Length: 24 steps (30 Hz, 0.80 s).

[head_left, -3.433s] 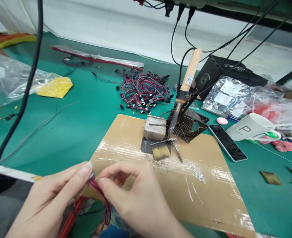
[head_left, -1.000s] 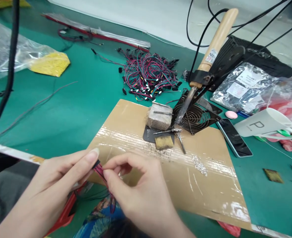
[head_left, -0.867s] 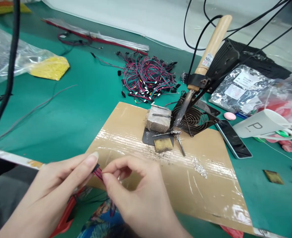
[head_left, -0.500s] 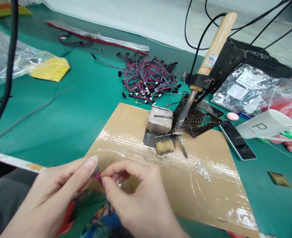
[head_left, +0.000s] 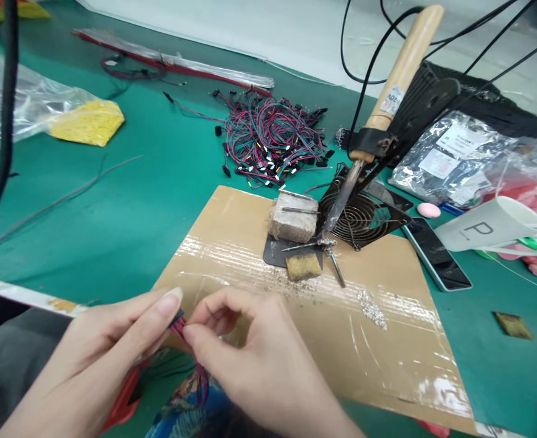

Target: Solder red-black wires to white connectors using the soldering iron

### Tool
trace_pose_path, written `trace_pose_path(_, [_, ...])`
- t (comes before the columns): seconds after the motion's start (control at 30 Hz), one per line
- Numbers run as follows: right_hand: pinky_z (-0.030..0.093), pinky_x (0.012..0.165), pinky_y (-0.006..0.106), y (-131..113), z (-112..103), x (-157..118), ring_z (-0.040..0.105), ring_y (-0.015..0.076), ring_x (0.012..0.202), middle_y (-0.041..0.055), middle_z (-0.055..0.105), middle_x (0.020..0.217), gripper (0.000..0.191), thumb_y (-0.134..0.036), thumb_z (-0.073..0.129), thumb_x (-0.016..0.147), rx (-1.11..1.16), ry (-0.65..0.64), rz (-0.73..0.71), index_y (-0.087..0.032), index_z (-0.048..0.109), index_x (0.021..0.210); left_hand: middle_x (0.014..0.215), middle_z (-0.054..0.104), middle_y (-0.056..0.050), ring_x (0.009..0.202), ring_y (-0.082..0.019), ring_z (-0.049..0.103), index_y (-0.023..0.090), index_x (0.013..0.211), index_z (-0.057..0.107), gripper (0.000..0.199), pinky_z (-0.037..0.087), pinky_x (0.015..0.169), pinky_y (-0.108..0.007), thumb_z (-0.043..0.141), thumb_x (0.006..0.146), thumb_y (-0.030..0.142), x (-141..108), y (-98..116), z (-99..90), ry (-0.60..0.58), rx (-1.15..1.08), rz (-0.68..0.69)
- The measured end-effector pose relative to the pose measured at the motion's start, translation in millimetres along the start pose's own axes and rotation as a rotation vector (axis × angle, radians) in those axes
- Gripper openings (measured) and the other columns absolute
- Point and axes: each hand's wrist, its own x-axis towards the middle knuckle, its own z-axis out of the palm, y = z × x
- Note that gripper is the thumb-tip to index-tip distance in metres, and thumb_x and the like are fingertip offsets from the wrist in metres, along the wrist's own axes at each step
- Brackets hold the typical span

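Near the front edge of the bench, my left hand (head_left: 117,340) pinches a small black connector (head_left: 176,317) between thumb and fingers. Pink-red and dark wires (head_left: 201,384) run out of the connector and hang in a bundle below my hands. Right beside it, thumb and forefinger of my right hand (head_left: 259,353) are closed on the wires close to the connector. The exact wire between those fingertips is hidden. Behind both hands lies a brown cardboard sheet (head_left: 236,228) covered with shiny clear tape.
A soldering iron (head_left: 389,100) rests tip-down in its stand over a fan grille (head_left: 363,219). Near its tip are a grey block (head_left: 291,220) and a yellow sponge (head_left: 303,267). Wire harnesses (head_left: 275,137) are heaped behind. A phone (head_left: 436,252) and white mug (head_left: 487,228) stand right.
The view has shifted slightly. My right fingertips have slid a little down the wires, and more of the hanging bundle shows below. My left hand keeps its hold on the connector.
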Motion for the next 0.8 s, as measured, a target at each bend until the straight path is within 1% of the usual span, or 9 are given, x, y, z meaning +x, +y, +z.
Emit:
trace_pose_path(0.07, [0.047, 0.062, 0.023, -1.3, -4.2, -0.6, 0.059, 0.0112, 0.065, -0.0045, 0.065, 0.07, 0.011, -0.027, 0.065, 0.086, 0.032, -0.064, 0.076, -0.02, 0.067, 0.077, 0.056, 0.036, 0.004, 0.052, -0.015, 0.037, 0.027, 0.053, 0.046, 0.048, 0.032, 0.046, -0.028, 0.058, 0.087, 0.059, -1.6, -0.9, -1.9, 0.005, 0.021, -0.021])
trace_pose_path(0.13, [0.046, 0.063, 0.025, -2.7, -7.7, -0.7, 0.056, 0.0114, 0.065, -0.0044, 0.063, 0.071, 0.012, -0.029, 0.065, 0.086, 0.032, -0.09, 0.117, -0.021, 0.065, 0.078, 0.055, 0.034, 0.005, 0.05, -0.014, 0.035, 0.028, 0.055, 0.048, 0.045, 0.03, 0.044, -0.028, 0.059, 0.088, 0.055, -2.6, -3.9, -4.2, -0.023, 0.005, -0.025])
trace_pose_path(0.2, [0.044, 0.064, 0.026, -3.7, -9.2, -0.3, 0.053, 0.0115, 0.065, -0.0045, 0.061, 0.072, 0.014, -0.032, 0.065, 0.088, 0.019, -0.115, 0.113, -0.021, 0.064, 0.08, 0.055, 0.039, 0.006, 0.05, -0.014, 0.036, 0.027, 0.056, 0.053, 0.043, 0.032, 0.044, -0.026, 0.06, 0.089, 0.054, -2.1, -6.7, -5.3, -0.07, -0.033, -0.034])
trace_pose_path(0.33, [0.043, 0.065, 0.026, -4.7, -6.7, 0.4, 0.053, 0.0122, 0.066, -0.004, 0.06, 0.073, 0.017, -0.032, 0.06, 0.092, -0.029, -0.13, 0.065, -0.021, 0.06, 0.079, 0.064, 0.056, 0.003, 0.06, -0.016, 0.048, 0.026, 0.06, 0.065, 0.041, 0.043, 0.052, -0.024, 0.062, 0.088, 0.056, 2.5, -3.9, -4.9, -0.133, -0.104, -0.04])
trace_pose_path(0.43, [0.043, 0.069, 0.026, -5.0, -2.6, 0.5, 0.053, 0.0121, 0.067, -0.0036, 0.06, 0.074, 0.016, -0.028, 0.057, 0.091, -0.036, -0.105, 0.034, -0.021, 0.058, 0.077, 0.067, 0.058, 0.004, 0.063, -0.017, 0.049, 0.026, 0.063, 0.067, 0.037, 0.044, 0.056, -0.024, 0.063, 0.088, 0.053, 3.5, 1.8, -7.0, -0.163, -0.132, -0.052])
trace_pose_path(0.57, [0.043, 0.068, 0.027, -4.4, 3.1, 3.6, 0.052, 0.0123, 0.066, -0.0029, 0.059, 0.072, 0.011, -0.03, 0.057, 0.089, 0.13, -0.161, 0.042, -0.022, 0.054, 0.082, 0.068, 0.062, 0.002, 0.067, -0.02, 0.056, 0.027, 0.062, 0.069, 0.04, 0.048, 0.067, -0.028, 0.06, 0.09, 0.053, 4.4, 5.8, -14.6, -0.23, -0.097, -0.021])
trace_pose_path(0.67, [0.04, 0.064, 0.024, 0.3, 7.4, 6.3, 0.048, 0.0098, 0.056, -0.0066, 0.057, 0.059, 0.016, -0.036, 0.061, 0.089, 0.246, -0.216, 0.062, -0.023, 0.052, 0.086, 0.065, 0.058, 0.001, 0.066, -0.021, 0.054, 0.025, 0.06, 0.065, 0.048, 0.048, 0.067, -0.029, 0.059, 0.087, 0.064, 12.0, 8.9, -24.8, -0.178, -0.023, 0.042])
trace_pose_path(0.73, [0.037, 0.057, 0.021, 9.3, 9.8, 4.2, 0.044, 0.0083, 0.048, -0.008, 0.053, 0.053, 0.031, -0.051, 0.065, 0.087, 0.276, -0.255, 0.076, -0.022, 0.053, 0.084, 0.065, 0.053, 0.002, 0.065, -0.02, 0.049, 0.025, 0.06, 0.06, 0.053, 0.046, 0.064, -0.029, 0.058, 0.085, 0.07, 21.8, 12.6, -34.5, -0.11, 0.011, 0.077])
trace_pose_path(0.8, [0.034, 0.051, 0.021, 23.6, 10.4, -4.7, 0.043, 0.0079, 0.045, -0.006, 0.053, 0.053, 0.048, -0.067, 0.067, 0.083, 0.266, -0.277, 0.102, -0.022, 0.055, 0.076, 0.062, 0.046, 0.004, 0.061, -0.017, 0.042, 0.024, 0.059, 0.054, 0.057, 0.043, 0.059, -0.029, 0.057, 0.084, 0.075, 35.8, 16.8, -45.2, -0.05, 0.024, 0.085])
